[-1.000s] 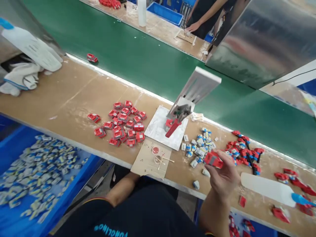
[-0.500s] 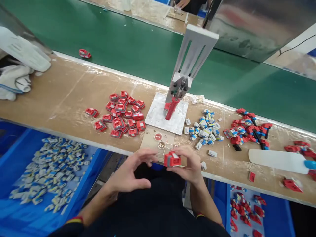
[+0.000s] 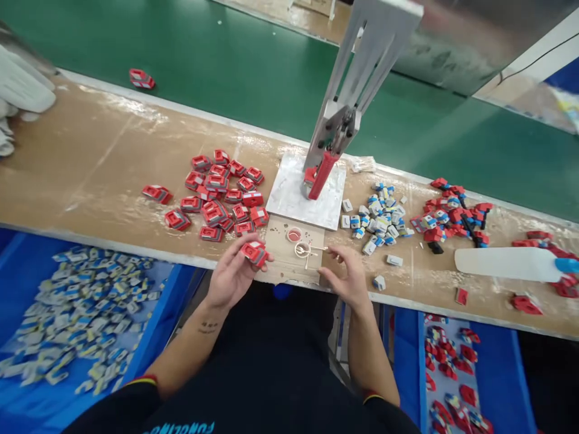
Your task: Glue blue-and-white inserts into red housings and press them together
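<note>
My left hand [image 3: 230,278] grips a small red and grey plastic toy part [image 3: 254,252] between thumb and fingers, over the front edge of the bench. To its right, my right hand [image 3: 349,278] is open, thumb and fingers apart, with nothing in it. Its fingertips are near the end of a cotton swab [image 3: 318,248]; I cannot tell whether they touch. The swab rests on a small cup [image 3: 302,249] beside another cup holding red paint [image 3: 294,235]. Both cups sit on a cardboard sheet [image 3: 280,266]. A pile of similar red parts [image 3: 215,211] lies left of it.
A clamp press with a red handle [image 3: 322,176] stands on a white plate [image 3: 284,196]. Right of it are white-blue parts [image 3: 380,218], red assemblies [image 3: 446,211] and a plastic bottle [image 3: 502,264]. Blue bins [image 3: 169,301] flank me below. A green conveyor belt [image 3: 181,66] runs behind.
The red part has passed from my right hand to my left, which has moved up and left with it. My right hand has opened beside the cups. The view has shifted slightly.
</note>
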### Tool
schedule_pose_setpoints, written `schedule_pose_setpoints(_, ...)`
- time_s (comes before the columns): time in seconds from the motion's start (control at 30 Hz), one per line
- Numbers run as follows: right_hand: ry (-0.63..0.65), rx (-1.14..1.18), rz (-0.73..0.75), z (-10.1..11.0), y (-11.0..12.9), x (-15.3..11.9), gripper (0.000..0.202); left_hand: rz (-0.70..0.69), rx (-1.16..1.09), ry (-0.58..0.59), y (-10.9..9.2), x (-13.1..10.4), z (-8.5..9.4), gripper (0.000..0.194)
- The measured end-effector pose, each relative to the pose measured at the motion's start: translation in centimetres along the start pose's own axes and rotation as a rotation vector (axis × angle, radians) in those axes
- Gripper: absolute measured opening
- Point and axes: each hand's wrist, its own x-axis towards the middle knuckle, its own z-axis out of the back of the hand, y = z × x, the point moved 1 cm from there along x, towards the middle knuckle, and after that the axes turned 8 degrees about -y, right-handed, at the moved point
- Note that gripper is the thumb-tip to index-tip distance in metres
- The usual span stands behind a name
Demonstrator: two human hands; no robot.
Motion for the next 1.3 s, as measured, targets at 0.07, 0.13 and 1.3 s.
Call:
schedule_pose_setpoints(0.07, 0.046, 0.022, 0.011, -0.9, -0.3, 0.1, 0.027, 0.046, -0.019, 0.019, 0.4, 0.7, 0.1, 0.045)
schedule_pose_setpoints(0.13, 0.065, 0.037, 0.042, -1.6, -0.3, 0.7, 0.012, 0.018, 0.035, 0.046, 0.9, 1.6, -0.1, 0.055)
schedule_pose_setpoints(1.3, -0.287, 0.676, 0.074, -2.4, 3.0, 10.7, 0.018, -0.619, 0.439, 0.567, 0.0, 9.9, -2.2, 0.043)
